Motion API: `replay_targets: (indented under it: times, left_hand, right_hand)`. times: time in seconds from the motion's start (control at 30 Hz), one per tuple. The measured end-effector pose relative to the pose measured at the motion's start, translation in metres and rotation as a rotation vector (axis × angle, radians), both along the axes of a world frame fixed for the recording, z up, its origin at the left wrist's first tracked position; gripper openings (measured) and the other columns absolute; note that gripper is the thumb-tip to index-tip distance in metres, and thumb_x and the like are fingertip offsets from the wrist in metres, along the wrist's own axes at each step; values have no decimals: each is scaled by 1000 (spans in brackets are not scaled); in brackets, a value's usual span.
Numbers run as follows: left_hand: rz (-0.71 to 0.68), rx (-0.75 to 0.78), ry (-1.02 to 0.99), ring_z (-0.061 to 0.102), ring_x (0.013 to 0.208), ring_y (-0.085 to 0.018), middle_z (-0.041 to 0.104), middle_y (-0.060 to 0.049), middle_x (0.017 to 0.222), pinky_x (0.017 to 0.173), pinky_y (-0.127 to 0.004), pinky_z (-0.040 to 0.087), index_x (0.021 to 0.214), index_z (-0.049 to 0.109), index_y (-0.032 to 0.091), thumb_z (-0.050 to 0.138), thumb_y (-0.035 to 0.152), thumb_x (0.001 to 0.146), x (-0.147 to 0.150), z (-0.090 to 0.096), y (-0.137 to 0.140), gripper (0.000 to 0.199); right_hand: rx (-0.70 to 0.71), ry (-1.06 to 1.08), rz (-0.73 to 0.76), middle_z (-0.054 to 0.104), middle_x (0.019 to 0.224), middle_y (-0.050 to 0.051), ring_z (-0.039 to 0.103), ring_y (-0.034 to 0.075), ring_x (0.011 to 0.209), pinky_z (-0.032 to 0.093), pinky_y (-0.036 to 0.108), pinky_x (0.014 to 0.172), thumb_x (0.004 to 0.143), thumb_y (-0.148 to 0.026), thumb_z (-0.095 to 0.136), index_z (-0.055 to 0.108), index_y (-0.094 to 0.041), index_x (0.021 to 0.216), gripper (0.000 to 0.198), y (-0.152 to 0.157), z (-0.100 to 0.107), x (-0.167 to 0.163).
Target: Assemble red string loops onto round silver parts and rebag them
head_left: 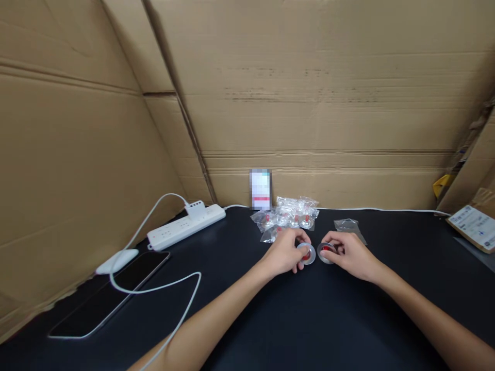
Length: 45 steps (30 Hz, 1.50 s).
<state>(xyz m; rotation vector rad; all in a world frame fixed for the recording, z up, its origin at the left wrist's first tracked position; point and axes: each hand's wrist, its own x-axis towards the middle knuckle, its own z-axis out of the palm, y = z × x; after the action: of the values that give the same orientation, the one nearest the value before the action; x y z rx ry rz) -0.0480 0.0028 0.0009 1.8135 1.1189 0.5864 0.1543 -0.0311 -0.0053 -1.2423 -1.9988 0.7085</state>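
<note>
Over the middle of the black tabletop, my left hand [288,250] pinches a small round translucent disc [310,259] with a red centre. A second round disc [320,254], clear-rimmed and also red in the middle, is gripped by the fingers of my right hand [350,252]. The two discs are side by side with a narrow gap between them. Just beyond my left hand lies a pile of clear plastic bags [292,211], several of them holding similar discs with red parts. Behind my right hand rests a flat clear plastic bag [350,226].
A lit phone [260,189] leans on the cardboard wall [328,113]. To the left are a white power strip [185,226], a white charger block [117,261] and a dark tablet [110,296]. A white cable [166,287] crosses my left forearm. A labelled packet [474,226] lies far right.
</note>
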Motion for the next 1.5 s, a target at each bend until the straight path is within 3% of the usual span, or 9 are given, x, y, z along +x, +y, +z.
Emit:
replay_targets:
  times: [0.07, 0.23, 0.43, 0.67, 0.87, 0.97, 1.1, 1.37, 1.5]
  left_hand:
    - [-19, 126, 103, 58, 46, -13, 65, -2, 68, 42, -23, 44, 90, 61, 16, 54, 23, 78, -1, 3, -3, 16]
    - [-40, 535, 275, 63, 86, -22, 68, -5, 87, 79, -33, 48, 86, 66, 19, 54, 21, 77, 0, 7, -7, 15]
    - [75, 678, 442, 63, 78, -24, 67, -8, 86, 67, -33, 45, 91, 64, 18, 51, 27, 81, -4, 18, -9, 18]
    - [-95, 470, 360, 58, 59, -16, 65, -2, 68, 52, -25, 36, 87, 68, 19, 57, 22, 72, -16, 18, 1, 18]
    - [-211, 210, 153, 54, 52, -12, 63, 0, 62, 49, -21, 36, 87, 66, 16, 57, 21, 74, -11, 10, 5, 17]
    - [-254, 40, 62, 51, 47, -9, 62, 1, 62, 46, -20, 37, 89, 64, 15, 57, 19, 73, -7, 10, 5, 18]
    - [-211, -100, 23, 47, 43, -7, 57, 3, 59, 40, -17, 33, 88, 62, 14, 55, 13, 70, -6, 14, 3, 19]
    - [-213, -90, -32, 48, 46, -7, 59, 2, 64, 42, -18, 34, 89, 61, 15, 54, 15, 71, -5, 10, 6, 19]
    - [-164, 114, 23, 57, 59, -12, 63, -1, 67, 51, -21, 38, 84, 62, 15, 55, 19, 72, -3, 2, 5, 14]
  right_hand:
    - [22, -53, 13, 56, 61, -4, 45, 9, 52, 33, 22, 50, 83, -32, 60, 64, -20, 84, 13, -1, 1, -1]
    - [114, -156, 2, 60, 70, 0, 52, 13, 61, 39, 23, 57, 87, -31, 55, 68, -21, 83, 17, -2, 5, -3]
    - [207, -368, -90, 59, 88, 5, 60, 18, 78, 46, 29, 71, 90, -32, 51, 68, -22, 94, 20, -4, 1, 1]
    - [292, -408, -131, 58, 99, 8, 61, 19, 81, 49, 34, 76, 90, -34, 52, 66, -20, 109, 27, -3, -2, 3]
    - [369, -263, 13, 58, 94, 6, 58, 17, 82, 49, 31, 75, 91, -25, 52, 67, -22, 103, 19, -11, 1, -11]
    - [397, -315, 84, 59, 94, 6, 57, 19, 87, 49, 32, 77, 92, -22, 51, 66, -21, 103, 18, -14, -1, -16]
    - [470, -384, 119, 59, 95, 7, 54, 21, 90, 47, 36, 80, 92, -22, 52, 64, -20, 102, 15, -14, -2, -17]
    - [468, -427, 135, 56, 87, 6, 53, 19, 81, 45, 34, 75, 94, -15, 43, 54, -18, 88, 13, -18, 3, -23]
    - [331, -238, 89, 57, 85, 5, 55, 16, 75, 45, 29, 68, 93, -16, 42, 48, -19, 89, 8, -19, 1, -25]
